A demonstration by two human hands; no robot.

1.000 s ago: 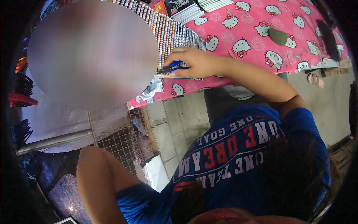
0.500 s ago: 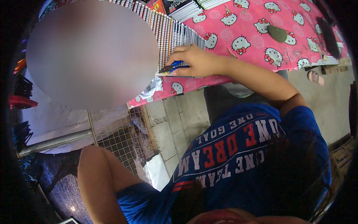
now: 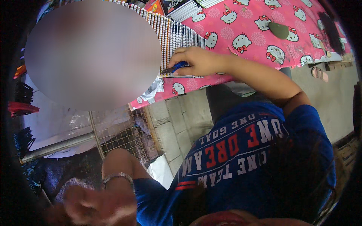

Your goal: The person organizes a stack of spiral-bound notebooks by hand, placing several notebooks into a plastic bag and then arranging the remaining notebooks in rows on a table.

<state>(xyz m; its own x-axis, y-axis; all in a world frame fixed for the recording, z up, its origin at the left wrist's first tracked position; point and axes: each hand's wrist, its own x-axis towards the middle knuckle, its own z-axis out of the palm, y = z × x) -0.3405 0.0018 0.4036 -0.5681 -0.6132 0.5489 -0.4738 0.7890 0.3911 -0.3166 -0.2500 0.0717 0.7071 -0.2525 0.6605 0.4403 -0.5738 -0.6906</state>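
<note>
My right hand (image 3: 198,61) is closed around blue-handled pliers (image 3: 180,66). Their dark jaws point left, over the near edge of a long row of books with ringed, spiral-like spines (image 3: 184,35). My left hand (image 3: 88,205) is raised at the lower left, well apart from the table, with a bracelet (image 3: 118,177) at its wrist. Motion smears its fingers, so their pose and anything in them cannot be made out. A large blurred oval covers the left part of the table and much of the row.
Under the books lies a pink tablecloth (image 3: 256,49) printed with white cats. It also bears a dark green oval piece (image 3: 279,30) and, at the back, a stack of books (image 3: 184,10). Below stand a wire-mesh grid (image 3: 120,139) and a metal bar (image 3: 60,147). Sandals (image 3: 319,74) lie on the floor.
My left forearm has swung inward, and the left hand with its bracelet has come into view at the lower left. My right hand stays nearly in place with the pliers.
</note>
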